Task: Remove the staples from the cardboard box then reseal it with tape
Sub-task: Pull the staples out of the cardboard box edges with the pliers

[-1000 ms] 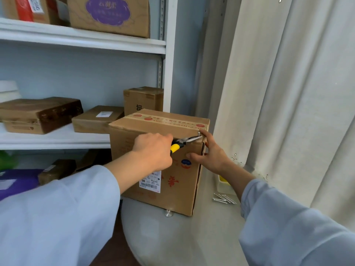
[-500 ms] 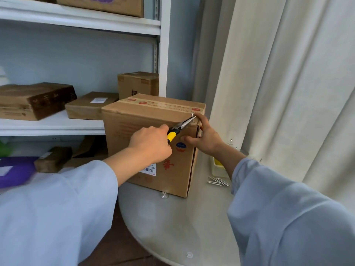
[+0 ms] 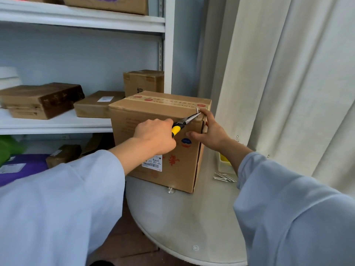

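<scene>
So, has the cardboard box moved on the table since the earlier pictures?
No. The cardboard box keeps its place against the metal stud under its front edge.

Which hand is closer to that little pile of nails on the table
Right. The right hand braces the box corner above the nails; the left hand grips pliers farther off, across the box front.
</scene>
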Demonstrator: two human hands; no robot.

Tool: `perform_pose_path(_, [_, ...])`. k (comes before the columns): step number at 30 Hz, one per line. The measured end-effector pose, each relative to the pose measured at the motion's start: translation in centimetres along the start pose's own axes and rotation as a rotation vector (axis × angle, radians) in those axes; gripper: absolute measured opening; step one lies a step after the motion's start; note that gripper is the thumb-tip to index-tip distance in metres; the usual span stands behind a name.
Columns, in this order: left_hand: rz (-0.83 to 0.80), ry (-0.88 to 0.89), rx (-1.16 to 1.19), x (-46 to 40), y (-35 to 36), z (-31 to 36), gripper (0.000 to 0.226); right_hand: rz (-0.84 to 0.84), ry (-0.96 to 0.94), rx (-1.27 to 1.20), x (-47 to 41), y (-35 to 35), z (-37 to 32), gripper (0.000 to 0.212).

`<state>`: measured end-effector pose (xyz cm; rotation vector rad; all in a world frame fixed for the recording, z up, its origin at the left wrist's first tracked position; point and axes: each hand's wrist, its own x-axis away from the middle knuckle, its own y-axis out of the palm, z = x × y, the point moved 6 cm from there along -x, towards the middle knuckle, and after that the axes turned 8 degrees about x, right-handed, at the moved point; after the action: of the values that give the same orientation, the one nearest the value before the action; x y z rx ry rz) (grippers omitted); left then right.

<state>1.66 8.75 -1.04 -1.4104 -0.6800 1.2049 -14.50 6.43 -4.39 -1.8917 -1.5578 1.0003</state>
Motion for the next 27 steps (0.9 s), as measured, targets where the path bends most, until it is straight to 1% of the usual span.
perform_pose_path(6, [0.005, -0.031, 0.098, 0.9, 1.2, 0.1, 0.015, 0.009, 0.015, 0.024, 0.1, 0.2, 0.0, 0.091])
perform_pose_path(11, [0.138, 0.054, -0.102, 0.6, -0.5, -0.2, 0.027, 0.0, 0.002, 0.029, 0.2, 0.2, 0.1, 0.091])
perform_pose_path(17, [0.227, 0.147, -0.254, 0.0, -1.0, -0.1, 0.028, -0.005, -0.005, 0.018, 0.2, 0.2, 0.0, 0.091])
perform_pose_path(20, [0.173, 0.123, -0.22, -0.2, -1.1, -0.4, 0.028, -0.01, -0.005, 0.011, 0.2, 0.3, 0.0, 0.09])
perform_pose_path(24, [0.023, 0.035, -0.031, -0.5, -0.4, -0.9, 0.024, -0.011, -0.004, 0.019, 0.1, 0.2, -0.1, 0.09])
perform_pose_path(27, [-0.001, 0.02, 0.008, -0.6, -0.6, -1.0, 0.02, -0.018, 0.002, 0.016, 0.1, 0.2, 0.0, 0.09])
